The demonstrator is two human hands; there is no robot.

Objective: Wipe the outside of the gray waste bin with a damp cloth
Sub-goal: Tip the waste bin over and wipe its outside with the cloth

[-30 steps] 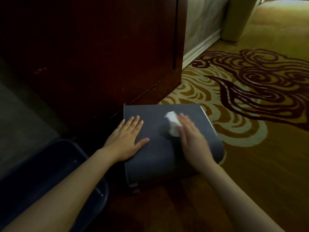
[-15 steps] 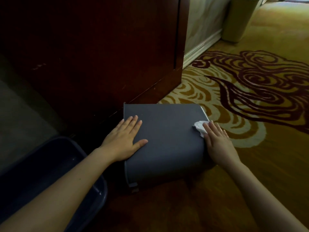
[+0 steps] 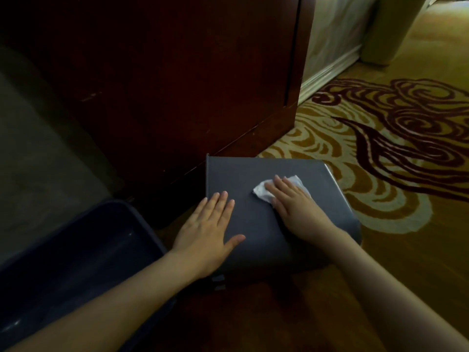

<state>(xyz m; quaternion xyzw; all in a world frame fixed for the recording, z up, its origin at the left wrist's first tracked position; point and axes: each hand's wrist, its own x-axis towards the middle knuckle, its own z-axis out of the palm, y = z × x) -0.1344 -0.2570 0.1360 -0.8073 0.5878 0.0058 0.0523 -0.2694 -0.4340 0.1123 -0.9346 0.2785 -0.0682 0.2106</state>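
The gray waste bin lies on its side on the patterned carpet, one broad flat face turned up. My left hand rests flat on the near left part of that face, fingers together and thumb spread. My right hand presses a small crumpled white cloth onto the middle of the same face; the cloth sticks out past my fingertips to the left and far side.
A dark wooden cabinet stands right behind the bin. A dark blue basin sits on the floor at the near left. A tan bin stands by the white baseboard far right. Yellow carpet with maroon swirls spreads to the right.
My right hand slid the cloth from the bin's middle to its right edge, then back left to the middle. My left hand stayed flat on the bin.
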